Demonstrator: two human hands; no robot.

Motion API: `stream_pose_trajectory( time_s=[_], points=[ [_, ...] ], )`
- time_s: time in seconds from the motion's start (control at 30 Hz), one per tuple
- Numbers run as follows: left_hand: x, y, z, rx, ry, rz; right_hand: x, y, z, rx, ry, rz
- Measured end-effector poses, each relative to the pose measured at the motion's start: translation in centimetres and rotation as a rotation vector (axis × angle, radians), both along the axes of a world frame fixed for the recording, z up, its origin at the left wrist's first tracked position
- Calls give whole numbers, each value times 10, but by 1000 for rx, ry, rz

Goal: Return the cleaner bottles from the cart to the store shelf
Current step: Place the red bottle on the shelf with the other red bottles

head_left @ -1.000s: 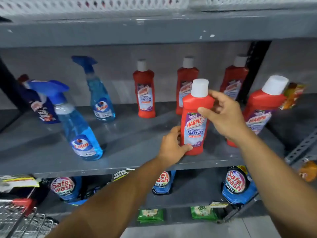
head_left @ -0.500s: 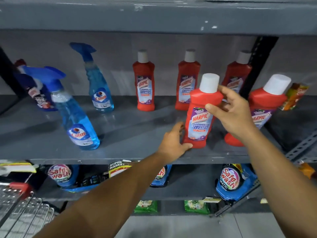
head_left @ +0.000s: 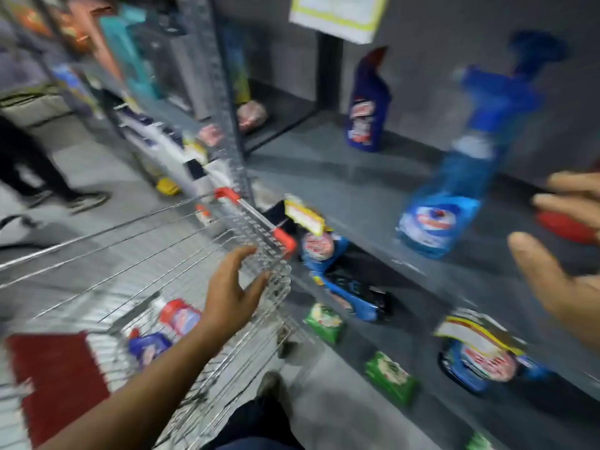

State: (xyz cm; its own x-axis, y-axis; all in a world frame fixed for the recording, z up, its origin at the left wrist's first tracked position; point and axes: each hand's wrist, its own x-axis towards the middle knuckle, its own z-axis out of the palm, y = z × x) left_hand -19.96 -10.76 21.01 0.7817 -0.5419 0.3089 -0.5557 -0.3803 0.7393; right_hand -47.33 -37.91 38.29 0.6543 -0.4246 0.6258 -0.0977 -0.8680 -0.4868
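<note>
two bottles (head_left: 164,329) in the cart (head_left: 253,222) – left hand (head_left: 230,292) and right hand (head_left: 565,254), each grip wide, empty.

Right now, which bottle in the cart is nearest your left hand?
The red bottle with the white cap, lying just left of the left hand. The dark blue bottle lies farther back toward the red mat.

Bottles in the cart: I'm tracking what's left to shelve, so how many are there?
2 visible: a red-and-white bottle and a blue bottle beside it, low in the wire cart. The left arm may hide more.
</note>
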Motion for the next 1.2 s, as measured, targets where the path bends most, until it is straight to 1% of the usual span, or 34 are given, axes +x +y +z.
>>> stream_pose_trajectory(
  time_s=[0.07,0.13,0.17,0.23,0.3,0.37,0.4,0.43,0.53,0.6,0.67,0.73,0.8,0.87,0.93,1.0,1.1,1.2],
  points=[
    [45,48,-22,86,134,251,66,27,-12,-61,-1,84],
    [78,92,-49,156,326,463,137,66,-32,-80,65,196],
    [92,115,-62,172,440,557,176,87,-47,-41,102,304],
    [108,148,-89,141,654,651,238,117,-73,93,247,445],
    [118,177,-111,153,806,721,306,152,-102,149,471,581],
    [123,193,-134,308,970,756,371,187,-145,158,721,663],
    [125,200,-151,405,1030,728,401,206,-168,151,840,707],
    [123,202,-165,458,1100,694,427,225,-192,150,947,738],
    [114,199,-199,425,1263,575,489,276,-260,150,1174,796],
    [109,190,-213,354,1327,548,516,304,-303,127,1255,822],
    [111,181,-231,207,1367,586,537,328,-346,90,1344,821],
    [114,173,-248,125,1381,689,550,346,-384,75,1393,813],
    [117,168,-265,-22,1434,779,560,359,-414,69,1389,798],
    [121,168,-284,-100,1483,893,569,373,-436,81,1404,803],
    [122,169,-299,-185,1544,950,577,385,-451,81,1439,837],
    [117,169,-310,-219,1588,970,580,391,-461,125,1486,834],
    [108,169,-316,-205,1607,950,576,389,-467,215,1537,816],
    [104,169,-306,-156,1502,941,570,379,-448,371,1494,873]
  ],
)
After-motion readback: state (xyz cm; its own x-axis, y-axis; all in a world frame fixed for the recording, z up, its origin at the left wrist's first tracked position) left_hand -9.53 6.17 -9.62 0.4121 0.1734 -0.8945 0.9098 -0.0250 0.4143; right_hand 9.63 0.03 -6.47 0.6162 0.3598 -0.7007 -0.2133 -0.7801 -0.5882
